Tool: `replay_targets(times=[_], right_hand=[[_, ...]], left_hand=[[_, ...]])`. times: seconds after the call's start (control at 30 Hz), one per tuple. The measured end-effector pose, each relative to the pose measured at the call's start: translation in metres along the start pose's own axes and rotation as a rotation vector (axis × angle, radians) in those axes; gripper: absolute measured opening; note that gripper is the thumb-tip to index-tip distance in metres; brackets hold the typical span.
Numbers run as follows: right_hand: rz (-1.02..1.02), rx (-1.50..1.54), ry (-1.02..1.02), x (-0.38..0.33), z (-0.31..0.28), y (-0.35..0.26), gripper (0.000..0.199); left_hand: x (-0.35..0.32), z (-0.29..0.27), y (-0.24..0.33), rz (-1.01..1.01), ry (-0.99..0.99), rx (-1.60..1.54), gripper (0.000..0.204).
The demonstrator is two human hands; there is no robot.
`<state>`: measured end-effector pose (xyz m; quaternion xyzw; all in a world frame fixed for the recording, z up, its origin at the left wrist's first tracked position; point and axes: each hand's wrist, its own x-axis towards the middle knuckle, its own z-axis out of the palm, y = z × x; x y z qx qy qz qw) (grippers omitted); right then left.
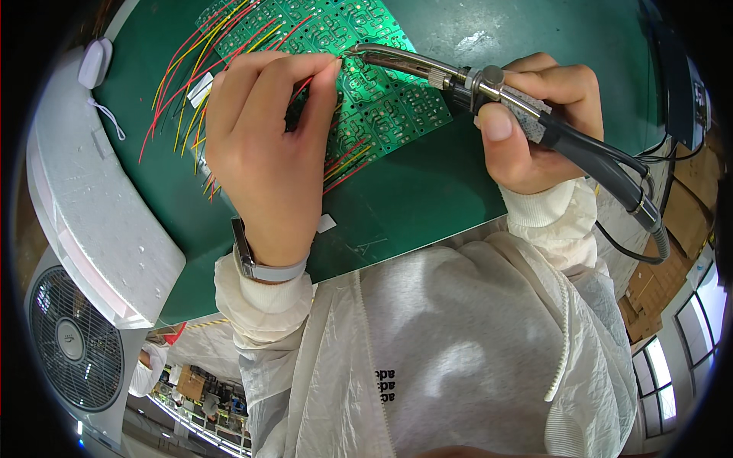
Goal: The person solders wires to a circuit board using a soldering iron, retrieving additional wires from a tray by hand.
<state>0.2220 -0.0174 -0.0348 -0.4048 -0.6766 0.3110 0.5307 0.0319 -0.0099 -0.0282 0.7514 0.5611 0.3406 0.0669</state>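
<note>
Pinching a thin red wire (305, 82) between thumb and fingertips, left hand (267, 145) kept a closed grip just over the green circuit board (382, 107), near the far middle of the green surface (427, 191). Right hand (534, 122) wrapped shut around the soldering iron (489, 88) at its dark handle, tip reaching the wire's end at the board. Judged light, limp and slippery, that wire; best held close to its end. Board judged thin, stiff, fragile. Loose red and yellow wires (179, 99) fanned toward the left edge beside white foam (99, 229).
</note>
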Motion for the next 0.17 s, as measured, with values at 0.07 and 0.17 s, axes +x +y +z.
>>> replay_targets(times=[0.07, 0.17], right_hand=[[0.001, -0.005, 0.003, -0.0001, 0.0001, -0.0002, 0.028], [-0.007, -0.026, 0.004, -0.0004, 0.0002, 0.0002, 0.029]], left_hand=[[0.0002, -0.0002, 0.0001, 0.001, -0.003, 0.000, 0.009], [0.0001, -0.0005, 0.0009, -0.007, -0.012, 0.008, 0.009]])
